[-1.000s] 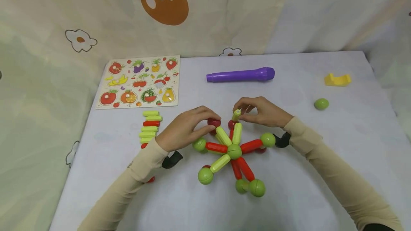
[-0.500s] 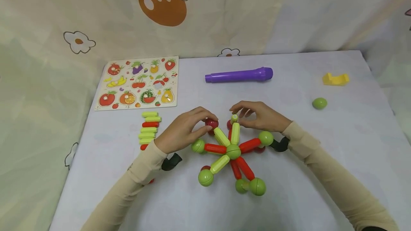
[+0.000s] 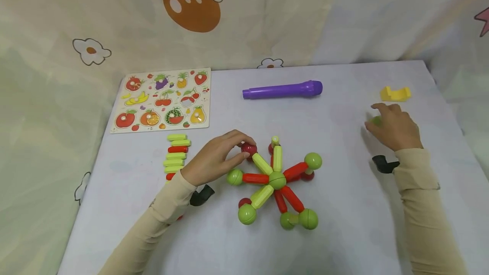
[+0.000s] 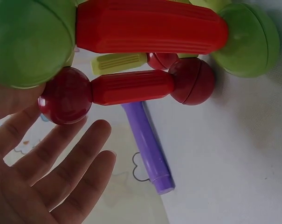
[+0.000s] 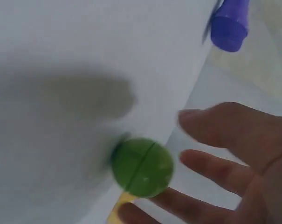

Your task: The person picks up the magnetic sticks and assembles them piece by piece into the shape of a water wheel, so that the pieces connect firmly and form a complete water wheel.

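At the table's middle stands a toy of red and yellow-green rods and balls, spreading from a green centre ball (image 3: 277, 180). My left hand (image 3: 214, 158) pinches a red ball (image 3: 249, 150) at its upper-left side between thumb and fingers. In the left wrist view, spread fingers (image 4: 80, 172) show beneath a red ball (image 4: 66, 95). A short yellow-green rod (image 3: 275, 141) stands up at the toy's far side. Over on the right, my right hand (image 3: 399, 128) hovers over a loose green ball (image 5: 143, 168), its thumb and fingers spread around it.
A fruit puzzle board (image 3: 160, 101) lies at the back left, with a column of loose rods (image 3: 177, 149) before it. Behind the toy lies a purple toy microphone (image 3: 282, 90). A yellow notched block (image 3: 395, 94) sits just beyond my right hand.
My right hand has let go of the upright yellow-green rod and moved right to the loose green ball. The rod stays on the toy. My left hand keeps its hold on the red ball.
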Demonstrator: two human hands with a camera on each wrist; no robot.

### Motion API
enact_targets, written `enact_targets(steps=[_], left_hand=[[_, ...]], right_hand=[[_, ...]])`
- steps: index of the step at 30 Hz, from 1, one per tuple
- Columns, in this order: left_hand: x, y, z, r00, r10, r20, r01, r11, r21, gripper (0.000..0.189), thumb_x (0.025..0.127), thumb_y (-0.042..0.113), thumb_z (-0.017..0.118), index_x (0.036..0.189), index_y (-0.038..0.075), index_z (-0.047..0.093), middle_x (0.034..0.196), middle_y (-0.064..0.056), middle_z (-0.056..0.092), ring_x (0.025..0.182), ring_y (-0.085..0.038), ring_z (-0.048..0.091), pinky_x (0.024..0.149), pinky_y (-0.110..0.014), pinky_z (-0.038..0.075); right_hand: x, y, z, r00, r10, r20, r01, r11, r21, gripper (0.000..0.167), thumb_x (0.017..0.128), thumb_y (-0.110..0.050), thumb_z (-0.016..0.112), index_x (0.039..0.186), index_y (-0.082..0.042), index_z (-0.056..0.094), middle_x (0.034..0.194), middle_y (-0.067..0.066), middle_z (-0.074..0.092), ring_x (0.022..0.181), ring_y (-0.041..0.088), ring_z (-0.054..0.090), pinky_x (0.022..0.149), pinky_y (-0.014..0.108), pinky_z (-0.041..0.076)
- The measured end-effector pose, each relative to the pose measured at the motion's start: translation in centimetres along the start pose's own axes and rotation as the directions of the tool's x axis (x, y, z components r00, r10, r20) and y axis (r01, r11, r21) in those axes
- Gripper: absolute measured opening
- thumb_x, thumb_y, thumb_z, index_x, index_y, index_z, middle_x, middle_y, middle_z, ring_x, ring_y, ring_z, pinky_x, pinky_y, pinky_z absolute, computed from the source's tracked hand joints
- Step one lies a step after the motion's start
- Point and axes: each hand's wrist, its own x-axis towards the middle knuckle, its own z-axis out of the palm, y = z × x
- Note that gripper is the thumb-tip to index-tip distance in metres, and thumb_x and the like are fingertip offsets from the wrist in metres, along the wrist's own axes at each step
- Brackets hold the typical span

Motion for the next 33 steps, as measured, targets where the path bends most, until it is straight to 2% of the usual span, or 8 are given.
enact_targets(steps=[4,9,12,15,17,20,25,33], left_hand=[[0.0,-0.1,0.2,1.0,-0.006,0.001,0.006,1.0,0.006,0.028,0.092,0.014,0.065,0.118,0.019,0.059,0.113,0.01,0.061,0.102,-0.005,0.057,0.09,-0.028,0.049],[0.0,-0.1,0.3,1.0,-0.018,0.01,0.018,1.0,0.006,0.029,0.092,0.014,0.063,0.12,0.02,0.058,0.114,0.012,0.06,0.102,-0.004,0.056,0.09,-0.027,0.049],[0.0,-0.2,0.3,1.0,-0.023,0.012,0.023,1.0,0.005,0.029,0.092,0.014,0.063,0.12,0.021,0.058,0.113,0.012,0.06,0.102,-0.004,0.056,0.09,-0.028,0.049],[0.0,-0.2,0.3,1.0,-0.02,0.01,0.02,1.0,-0.004,0.029,0.092,0.014,0.063,0.12,0.02,0.058,0.113,0.012,0.061,0.102,-0.004,0.057,0.09,-0.029,0.049],[0.1,-0.2,0.3,1.0,-0.019,0.01,0.019,1.0,-0.01,0.029,0.092,0.014,0.064,0.12,0.02,0.058,0.113,0.012,0.061,0.102,-0.004,0.057,0.09,-0.028,0.049],[0.1,-0.3,0.2,1.0,-0.016,0.013,0.017,1.0,-0.017,0.029,0.092,0.014,0.064,0.12,0.019,0.058,0.113,0.011,0.061,0.102,-0.005,0.057,0.09,-0.028,0.049],[0.1,-0.4,0.3,1.0,-0.018,0.021,0.018,1.0,-0.021,0.029,0.092,0.013,0.062,0.12,0.019,0.058,0.113,0.011,0.061,0.102,-0.005,0.057,0.09,-0.028,0.049],[0.2,-0.3,0.3,1.0,-0.027,0.015,0.027,0.999,-0.017,0.028,0.092,0.012,0.062,0.12,0.019,0.057,0.113,0.012,0.061,0.103,-0.004,0.057,0.092,-0.028,0.049]], right_hand=[[-0.3,0.9,0.3,0.997,-0.034,0.071,0.031,0.998,0.047,0.041,0.091,-0.014,0.056,0.125,0.009,0.048,0.101,0.035,0.055,0.079,0.043,0.054,0.065,0.053,0.043],[-1.5,-4.3,0.0,0.97,-0.239,-0.052,0.245,0.937,0.251,0.033,0.091,-0.01,0.064,0.123,-0.002,0.057,0.105,0.015,0.065,0.086,0.026,0.061,0.072,0.028,0.049],[-2.1,-9.0,-0.4,0.915,-0.391,-0.099,0.398,0.835,0.38,0.033,0.09,-0.013,0.067,0.122,-0.012,0.059,0.11,0.001,0.065,0.092,0.013,0.061,0.08,0.016,0.047],[-2.0,-12.8,-0.7,0.842,-0.538,-0.05,0.497,0.736,0.459,0.031,0.09,-0.015,0.067,0.121,-0.016,0.059,0.111,-0.006,0.064,0.097,0.007,0.06,0.086,0.025,0.049],[-1.5,-14.5,-0.6,0.798,-0.602,0.022,0.514,0.7,0.496,0.03,0.091,-0.017,0.066,0.121,-0.018,0.058,0.112,-0.008,0.064,0.102,0.008,0.059,0.089,0.033,0.049],[-0.5,-15.9,-0.2,0.749,-0.648,0.138,0.491,0.683,0.541,0.03,0.092,-0.02,0.065,0.121,-0.018,0.057,0.114,-0.008,0.063,0.105,0.012,0.059,0.089,0.043,0.049],[0.4,-16.5,0.9,0.704,-0.665,0.25,0.441,0.685,0.58,0.032,0.093,-0.025,0.064,0.123,-0.021,0.055,0.113,-0.01,0.064,0.108,0.013,0.059,0.089,0.047,0.047],[0.3,-16.2,1.5,0.688,-0.679,0.256,0.414,0.657,0.63,0.031,0.092,-0.024,0.065,0.122,-0.019,0.057,0.112,-0.011,0.064,0.107,0.012,0.058,0.093,0.053,0.044]])
